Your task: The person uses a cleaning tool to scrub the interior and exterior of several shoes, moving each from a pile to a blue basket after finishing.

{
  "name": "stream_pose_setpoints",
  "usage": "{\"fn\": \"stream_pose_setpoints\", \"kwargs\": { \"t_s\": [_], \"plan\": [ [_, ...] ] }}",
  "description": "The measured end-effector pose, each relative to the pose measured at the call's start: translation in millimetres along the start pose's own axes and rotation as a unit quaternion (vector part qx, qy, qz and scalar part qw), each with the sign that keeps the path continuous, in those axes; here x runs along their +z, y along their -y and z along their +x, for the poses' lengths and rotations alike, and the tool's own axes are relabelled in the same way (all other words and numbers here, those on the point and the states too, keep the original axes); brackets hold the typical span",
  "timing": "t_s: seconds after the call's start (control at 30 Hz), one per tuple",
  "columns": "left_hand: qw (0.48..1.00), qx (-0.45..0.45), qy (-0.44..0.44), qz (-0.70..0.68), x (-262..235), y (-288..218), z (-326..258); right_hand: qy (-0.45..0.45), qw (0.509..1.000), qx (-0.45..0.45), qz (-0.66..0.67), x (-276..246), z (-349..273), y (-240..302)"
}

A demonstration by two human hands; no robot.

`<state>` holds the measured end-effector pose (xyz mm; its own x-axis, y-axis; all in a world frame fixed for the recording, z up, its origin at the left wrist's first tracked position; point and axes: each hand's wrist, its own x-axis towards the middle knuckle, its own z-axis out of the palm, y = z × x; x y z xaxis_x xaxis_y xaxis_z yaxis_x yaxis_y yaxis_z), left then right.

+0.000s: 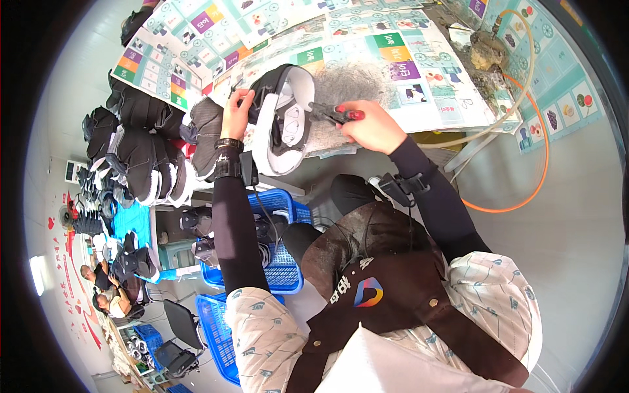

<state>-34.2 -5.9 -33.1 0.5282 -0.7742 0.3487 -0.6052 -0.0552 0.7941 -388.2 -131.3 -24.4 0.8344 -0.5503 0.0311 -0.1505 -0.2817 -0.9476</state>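
Several dark shoes (141,154) with white soles crowd together between nine and ten o'clock, so packed that single outlines are lost. Left hand (237,116), between ten and eleven, has its fingers curled against the dark upper of a shoe (267,145) between eleven and twelve; how far they reach behind it is hidden. That grip seems meant to steady the shoe on end, its pale sole turned toward the other hand. Just past twelve, a dark hand tool (325,112) with red parts points at the sole; whether its tip touches is hard to make out. Right hand (375,126), past one, is clenched around the tool's handle, mostly covering it, probably to aim it. Toward three, an orange hose (546,147) loops down; its lower end is hard to follow.
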Motion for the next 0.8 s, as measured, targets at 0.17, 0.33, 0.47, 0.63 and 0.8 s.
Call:
{"fn": "stream_pose_setpoints", "kwargs": {
  "t_s": [0.17, 0.33, 0.47, 0.63, 0.8],
  "plan": [
    [0.999, 0.005, 0.011, -0.031, -1, 13, 0, -0.029, 0.995, -0.042, -0.081, 1, 20, -15],
    [1.0, 0.021, 0.008, -0.01, -6, 12, -2, -0.062, 0.995, -0.057, 0.048, 11, 15, -12],
    [1.0, -0.009, 0.009, -0.009, -1, 5, -5, 0.126, 0.989, 0.064, 0.042, -7, 14, -12],
    [0.999, -0.004, -0.013, -0.032, 2, 1, -9, -0.04, 0.996, -0.011, 0.079, 6, 15, -30],
    [0.999, 0.003, -0.018, -0.03, -4, -2, -13, 0.102, 0.986, 0.065, 0.119, 7, 5, -21]
  ]
}}
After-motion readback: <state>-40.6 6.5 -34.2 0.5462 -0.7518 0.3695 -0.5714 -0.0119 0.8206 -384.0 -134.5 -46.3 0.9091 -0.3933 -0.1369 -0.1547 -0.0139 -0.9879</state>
